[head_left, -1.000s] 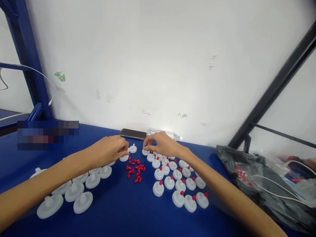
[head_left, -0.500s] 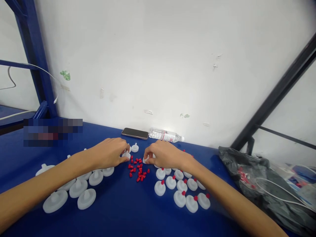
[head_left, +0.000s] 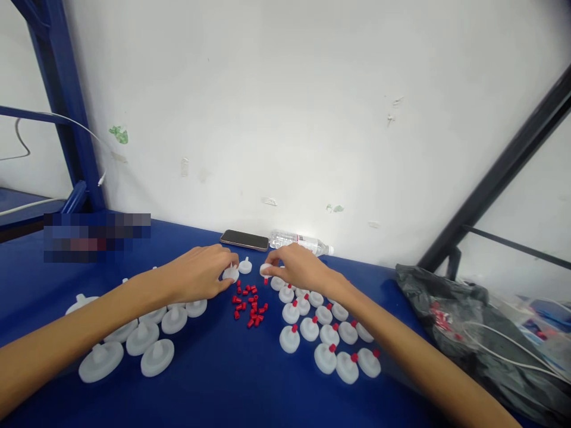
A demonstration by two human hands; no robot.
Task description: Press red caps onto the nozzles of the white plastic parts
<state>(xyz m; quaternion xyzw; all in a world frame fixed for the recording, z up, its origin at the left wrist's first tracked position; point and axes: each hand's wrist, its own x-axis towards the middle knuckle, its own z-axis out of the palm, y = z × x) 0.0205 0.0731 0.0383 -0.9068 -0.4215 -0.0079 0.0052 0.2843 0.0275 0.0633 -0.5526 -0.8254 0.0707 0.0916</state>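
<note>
My left hand [head_left: 203,274] is closed, thumb and fingertips around the spout of a white nozzle cap [head_left: 231,274]. Another white nozzle cap [head_left: 245,267] stands just beyond it. Between thumb and fingers, my right hand [head_left: 298,266] pinches a white nozzle cap [head_left: 264,270], tilted with a red tip [head_left: 266,281] pointing down. Several loose red tips [head_left: 253,308] lie between the hands. White nozzle caps without red tips [head_left: 141,339] stand under and beside my left forearm. Rows of white nozzle caps with red tips [head_left: 325,359] lie below my right hand, some hidden by the forearm.
A phone [head_left: 244,240] and a clear plastic bottle [head_left: 294,240] lie against the wall at the back of the blue table [head_left: 223,380]. A dark plastic bag [head_left: 486,342] fills the right side. A blue metal post [head_left: 74,101] rises at left.
My right hand has lifted slightly, and the cap in it now shows a red tip. My left hand has moved a little up and right with its cap.
</note>
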